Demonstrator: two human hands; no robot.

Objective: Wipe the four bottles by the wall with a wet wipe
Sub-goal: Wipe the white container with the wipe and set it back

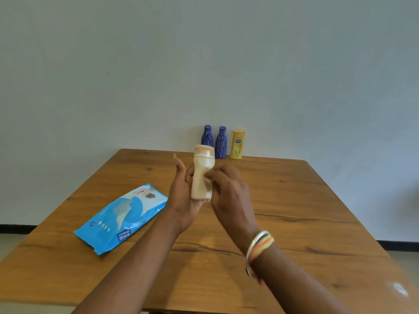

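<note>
Cream bottle (202, 175), blue streaked bottles (221, 142)

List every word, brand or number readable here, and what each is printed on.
"mee mee": on the blue wipes pack, near its front corner.
Other print on that pack: too blurred.
Logo on the yellow bottle: too blurred.
No text readable on the cream bottle, left blue bottle, right blue bottle.

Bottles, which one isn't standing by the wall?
The cream bottle, held in the left hand; the left blue bottle, the right blue bottle and the yellow bottle stand at the wall.
</note>
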